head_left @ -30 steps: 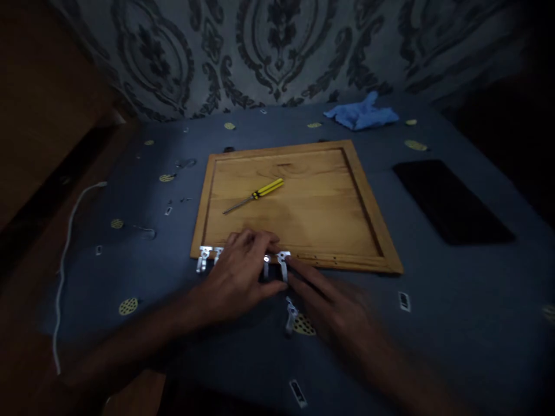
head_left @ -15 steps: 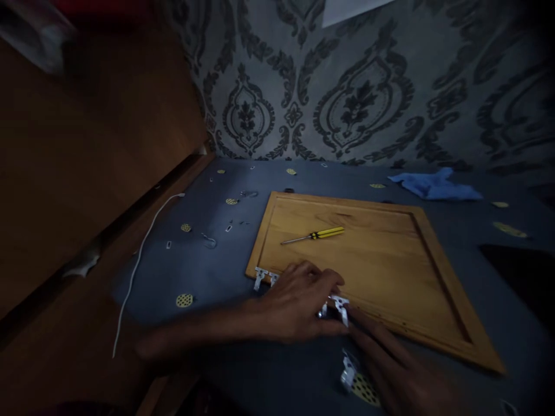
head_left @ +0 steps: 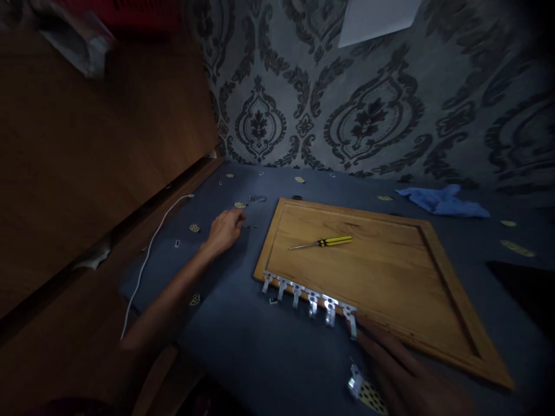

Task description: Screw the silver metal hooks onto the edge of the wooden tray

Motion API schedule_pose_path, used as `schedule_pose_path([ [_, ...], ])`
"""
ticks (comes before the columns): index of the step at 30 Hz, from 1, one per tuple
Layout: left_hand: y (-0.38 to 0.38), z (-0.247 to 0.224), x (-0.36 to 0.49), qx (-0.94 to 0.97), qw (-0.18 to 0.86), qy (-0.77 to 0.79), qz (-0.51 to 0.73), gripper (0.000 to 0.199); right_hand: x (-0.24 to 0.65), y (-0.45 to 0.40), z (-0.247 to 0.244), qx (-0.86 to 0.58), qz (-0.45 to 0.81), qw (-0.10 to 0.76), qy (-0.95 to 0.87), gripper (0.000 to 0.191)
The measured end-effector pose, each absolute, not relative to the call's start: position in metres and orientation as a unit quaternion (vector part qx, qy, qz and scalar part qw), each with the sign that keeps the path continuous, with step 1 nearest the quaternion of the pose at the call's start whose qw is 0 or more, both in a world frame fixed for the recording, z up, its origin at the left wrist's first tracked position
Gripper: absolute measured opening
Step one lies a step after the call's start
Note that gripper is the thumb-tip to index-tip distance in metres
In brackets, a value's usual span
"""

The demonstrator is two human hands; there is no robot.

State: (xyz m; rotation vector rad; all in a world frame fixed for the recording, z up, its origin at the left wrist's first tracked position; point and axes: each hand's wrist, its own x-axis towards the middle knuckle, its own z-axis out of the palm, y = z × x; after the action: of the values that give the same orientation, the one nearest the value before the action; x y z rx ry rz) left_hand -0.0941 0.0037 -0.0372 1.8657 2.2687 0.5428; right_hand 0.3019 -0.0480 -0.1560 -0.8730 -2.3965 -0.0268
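A metal hook rail (head_left: 313,301) with several hooks lies along the near edge of a framed wooden board (head_left: 373,260). My right hand (head_left: 403,364) is in shadow at the rail's right end, its fingers closed against the last hook. My left hand (head_left: 225,231) is low over the sheet, left of the board, with its fingers curled together. What those fingertips hold, if anything, is hidden. Tiny screws (head_left: 252,226) lie just right of them. On the board rests a screwdriver (head_left: 329,241) with a yellow and black handle.
The patterned blue-grey sheet (head_left: 243,346) carries a loose metal piece (head_left: 354,382) near my right hand and a small clear packet or hook (head_left: 257,199) farther back. A blue cloth (head_left: 442,201) lies at back right. A white cable (head_left: 150,254) runs along the wooden panel (head_left: 108,133).
My left hand has left the hook rail and moved left and away to the sheet by the screws, uncovering the rail's hooks. My right hand stays at the rail's end. The view has shifted slightly.
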Motion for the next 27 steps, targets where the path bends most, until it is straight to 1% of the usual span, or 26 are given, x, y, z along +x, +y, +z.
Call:
schedule_pose_path([
  [1, 0.007, -0.04, -0.103, 0.613, 0.067, 0.769, 0.169, 0.029, 0.303, -0.047, -0.155, -0.328, -0.009, 0.29, -0.899, 0.05],
  [4, 0.013, -0.048, -0.118, 0.599, 0.051, 0.787, 0.137, 0.036, 0.308, -0.046, -0.149, -0.322, -0.006, 0.281, -0.904, 0.048],
  [9, 0.011, -0.054, -0.117, 0.6, 0.039, 0.792, 0.102, 0.035, 0.311, -0.046, -0.139, -0.316, 0.014, 0.245, -0.916, 0.05],
  [15, 0.007, -0.05, -0.11, 0.597, 0.016, 0.799, 0.072, 0.036, 0.306, -0.046, -0.138, -0.299, 0.012, 0.256, -0.919, 0.048],
  [17, 0.006, -0.048, -0.108, 0.598, 0.011, 0.799, 0.065, 0.03, 0.301, -0.048, -0.134, -0.302, 0.0, 0.266, -0.915, 0.047],
  [18, 0.005, -0.048, -0.108, 0.599, 0.009, 0.798, 0.063, 0.026, 0.298, -0.049, -0.13, -0.306, -0.007, 0.27, -0.913, 0.046],
  [19, 0.005, -0.048, -0.107, 0.599, 0.007, 0.798, 0.062, 0.017, 0.295, -0.051, -0.126, -0.309, -0.014, 0.274, -0.911, 0.046],
  [20, 0.004, -0.047, -0.107, 0.599, 0.005, 0.798, 0.062, 0.014, 0.291, -0.054, -0.121, -0.303, -0.025, 0.285, -0.909, 0.044],
  [23, 0.003, -0.047, -0.106, 0.602, -0.001, 0.795, 0.069, 0.019, 0.282, -0.06, -0.109, -0.308, -0.043, 0.288, -0.906, 0.039],
  [26, 0.001, -0.045, -0.106, 0.619, 0.005, 0.781, 0.08, 0.021, 0.278, -0.065, -0.103, -0.34, 0.015, 0.244, -0.908, 0.043],
  [27, 0.0, -0.044, -0.107, 0.624, 0.008, 0.777, 0.086, 0.022, 0.277, -0.066, -0.103, -0.345, 0.017, 0.234, -0.909, 0.043],
])
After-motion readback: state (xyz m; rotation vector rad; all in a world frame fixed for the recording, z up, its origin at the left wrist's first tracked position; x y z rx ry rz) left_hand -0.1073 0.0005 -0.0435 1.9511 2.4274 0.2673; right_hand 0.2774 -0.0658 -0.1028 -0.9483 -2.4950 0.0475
